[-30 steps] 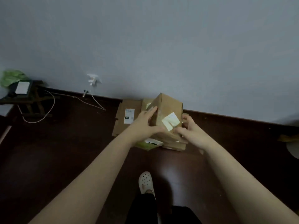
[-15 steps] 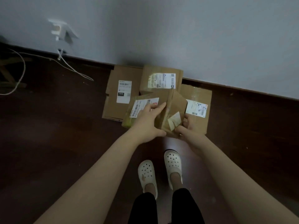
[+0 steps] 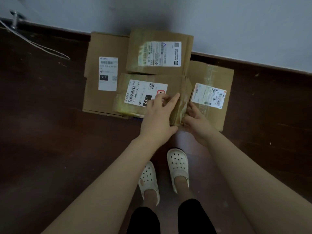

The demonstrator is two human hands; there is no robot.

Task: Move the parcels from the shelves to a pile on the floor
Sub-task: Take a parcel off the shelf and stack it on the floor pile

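A small brown cardboard parcel point(image 3: 181, 97) with tape on its near face stands at the front of the pile, between my two hands. My left hand point(image 3: 158, 115) holds its left side, fingers stretched along it and thumb under its near corner. My right hand point(image 3: 196, 119) grips its right side with curled fingers. The pile lies on the dark floor against the wall: a flat box point(image 3: 104, 73) on the left, a box point(image 3: 158, 53) at the back, a yellow-taped parcel point(image 3: 143, 92) with a barcode label, and a flat box point(image 3: 211, 81) on the right.
A pale wall point(image 3: 219, 22) with a dark skirting board runs behind the pile. A white cable point(image 3: 42, 46) trails over the floor at far left. My feet in white clogs point(image 3: 178, 166) stand just in front of the pile on dark wooden floor point(image 3: 50, 149).
Both hands have carried the small parcel down from chest height onto the front of the pile. My view has tilted down and closed in, and my feet have stepped up to it.
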